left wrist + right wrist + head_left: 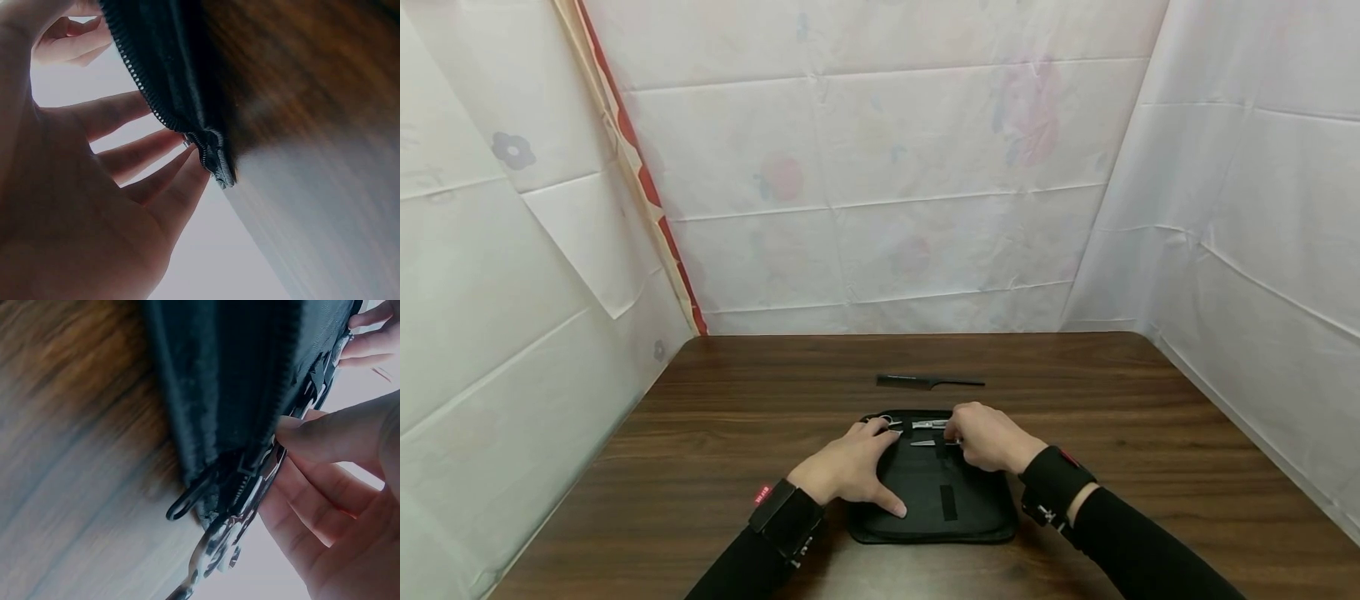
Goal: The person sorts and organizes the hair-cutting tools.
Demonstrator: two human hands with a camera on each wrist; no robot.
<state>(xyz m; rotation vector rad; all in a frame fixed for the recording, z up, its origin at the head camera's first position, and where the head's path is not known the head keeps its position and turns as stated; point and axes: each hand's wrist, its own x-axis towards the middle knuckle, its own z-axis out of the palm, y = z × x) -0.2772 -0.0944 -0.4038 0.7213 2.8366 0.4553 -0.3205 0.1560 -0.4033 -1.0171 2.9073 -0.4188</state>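
A black zip case lies on the table with metal scissors strapped across its upper part. My left hand rests on the case's left side with fingers spread, its fingertips by the ring handles near the top left corner. In the left wrist view those fingers reach over the zipped edge. At the upper right of the case, my right hand pinches a second pair of scissors, whose blade tip points left through a dark strap. Shiny metal handles show beside the zip pull in the right wrist view.
A black tail comb lies on the brown wooden table beyond the case. A short dark strap sits on the lower part of the case. White patterned sheets hang around the table at the back and both sides.
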